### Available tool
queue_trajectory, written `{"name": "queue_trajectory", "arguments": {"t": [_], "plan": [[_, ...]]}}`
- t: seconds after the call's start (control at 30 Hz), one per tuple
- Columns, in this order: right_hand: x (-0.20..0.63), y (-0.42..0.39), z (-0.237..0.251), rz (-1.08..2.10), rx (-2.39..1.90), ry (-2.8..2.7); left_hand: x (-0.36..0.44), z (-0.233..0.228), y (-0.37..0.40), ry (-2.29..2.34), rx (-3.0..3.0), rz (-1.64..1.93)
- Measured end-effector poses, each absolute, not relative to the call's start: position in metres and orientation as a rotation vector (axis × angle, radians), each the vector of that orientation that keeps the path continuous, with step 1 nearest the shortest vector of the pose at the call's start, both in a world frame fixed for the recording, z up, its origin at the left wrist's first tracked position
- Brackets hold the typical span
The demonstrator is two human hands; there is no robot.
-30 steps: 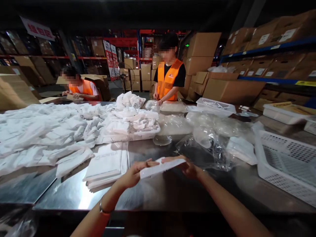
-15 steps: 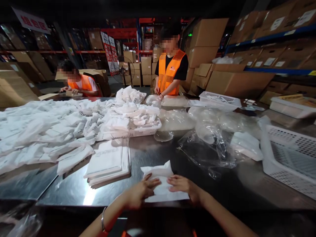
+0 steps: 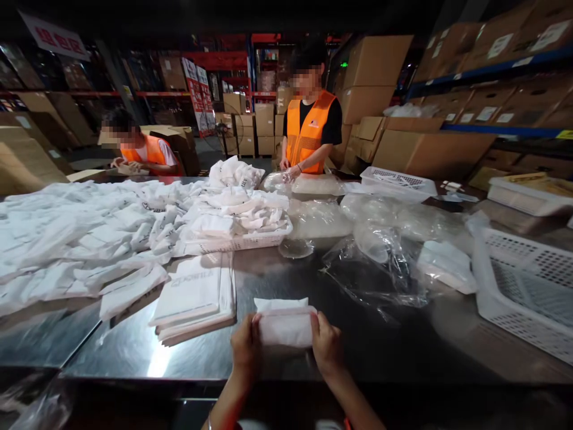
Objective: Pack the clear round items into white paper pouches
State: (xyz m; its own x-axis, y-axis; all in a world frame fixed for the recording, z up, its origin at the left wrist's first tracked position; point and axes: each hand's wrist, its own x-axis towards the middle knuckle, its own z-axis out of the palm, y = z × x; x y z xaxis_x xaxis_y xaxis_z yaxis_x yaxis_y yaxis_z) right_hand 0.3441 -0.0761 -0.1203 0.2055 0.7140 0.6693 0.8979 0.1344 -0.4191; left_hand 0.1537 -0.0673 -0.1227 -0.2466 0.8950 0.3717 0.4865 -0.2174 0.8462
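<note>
So we're at a long steel table (image 3: 134,352) with a huge heap of white bags (image 3: 89,233) sprawled over its left half, a white basket (image 3: 528,286) off to our right, and crumpled clear plastic (image 3: 380,263) in between. Closer in, just left of our hands, is a neat stack of folded bags (image 3: 194,298).

Right at the near edge, we're mid-fold on one white bag (image 3: 284,325). Left hand (image 3: 245,349) is clamped on its left end, right hand (image 3: 326,346) on its right end, hands apart with the bag lying between them on the table.

Looks to us like the fold is nearly done; next it needs pressing flat and squaring the edges, probably before it joins that stack.
</note>
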Motion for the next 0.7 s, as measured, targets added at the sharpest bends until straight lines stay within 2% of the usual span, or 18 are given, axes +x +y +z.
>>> {"name": "queue_trajectory", "arguments": {"t": [0.2,0.47,0.7], "plan": [[0.346,-0.082,-0.114,-0.657,-1.511,-1.675,0.149,-0.123,-0.067,1.835,1.507,1.353],[0.346,-0.088,-0.119,-0.676,-1.513,-1.707,0.15,-0.121,-0.07,1.988,1.604,0.932],[0.347,-0.085,-0.129,-0.582,-1.735,-1.699,0.143,-0.098,-0.067,2.141,1.798,0.469]]}}
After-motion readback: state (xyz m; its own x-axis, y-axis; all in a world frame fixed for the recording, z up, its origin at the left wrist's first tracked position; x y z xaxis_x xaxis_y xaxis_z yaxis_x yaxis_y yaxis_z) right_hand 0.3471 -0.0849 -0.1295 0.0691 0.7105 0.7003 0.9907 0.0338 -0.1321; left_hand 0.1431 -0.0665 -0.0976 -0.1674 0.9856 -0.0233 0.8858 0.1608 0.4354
